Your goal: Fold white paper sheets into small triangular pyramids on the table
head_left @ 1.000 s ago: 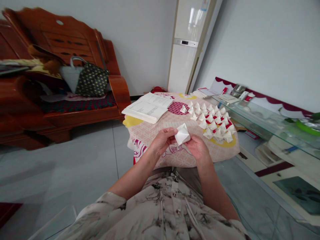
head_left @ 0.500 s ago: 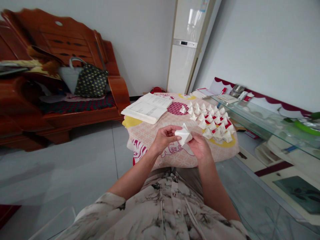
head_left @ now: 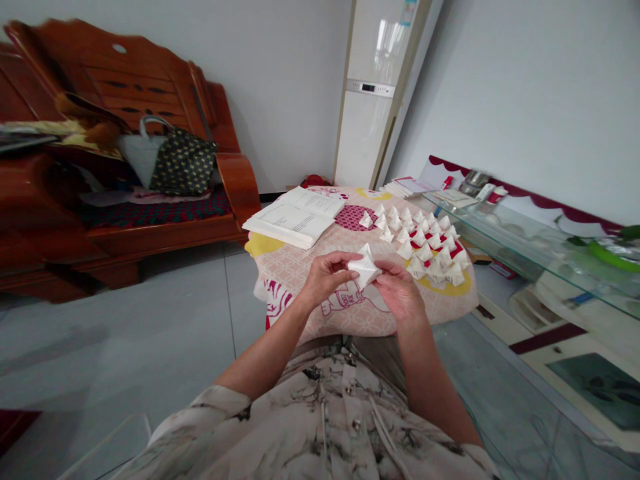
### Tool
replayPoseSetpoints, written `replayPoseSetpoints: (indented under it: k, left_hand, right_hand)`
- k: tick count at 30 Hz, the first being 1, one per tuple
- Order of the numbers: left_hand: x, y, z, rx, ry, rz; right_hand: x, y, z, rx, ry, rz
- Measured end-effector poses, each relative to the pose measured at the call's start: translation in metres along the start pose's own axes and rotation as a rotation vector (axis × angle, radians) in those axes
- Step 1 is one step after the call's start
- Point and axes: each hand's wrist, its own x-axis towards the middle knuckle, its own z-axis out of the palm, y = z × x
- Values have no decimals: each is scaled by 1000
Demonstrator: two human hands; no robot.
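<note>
Between my two hands, above the near part of the table, is a small white folded paper piece [head_left: 365, 269] with pointed corners. My left hand [head_left: 327, 275] pinches its left side between thumb and fingers. On the right side, my right hand [head_left: 397, 287] grips it the same way; some of its fingertips are hidden behind the paper. Beyond my right hand, several similar folded paper pieces [head_left: 425, 252] stand in rows on the patterned tablecloth [head_left: 310, 303]. An open book [head_left: 300, 217] with printed pages lies farther off to the left.
To the right runs a glass-topped cabinet [head_left: 525, 240] bearing cups and a green dish [head_left: 613, 255]. A carved wooden sofa [head_left: 150, 73] with a dotted bag [head_left: 184, 162] is at the left. A tall white air conditioner [head_left: 367, 120] stands behind the table.
The folded paper has shifted slightly left and turned, and looks more spread open with its points showing. My right fingers have moved a little left along with it.
</note>
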Motion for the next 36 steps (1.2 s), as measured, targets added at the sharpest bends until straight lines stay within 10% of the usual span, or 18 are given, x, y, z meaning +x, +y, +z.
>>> replayPoseSetpoints:
  k: [12,36]
  left_hand:
    - [-6,20,-3,264,-97,50]
    - [-2,1,-13,-153,-260,-175]
  right_hand:
    - [-3,-4,-11,-98,-11,-23]
    - [-6,-2,-6,-96,-89,95]
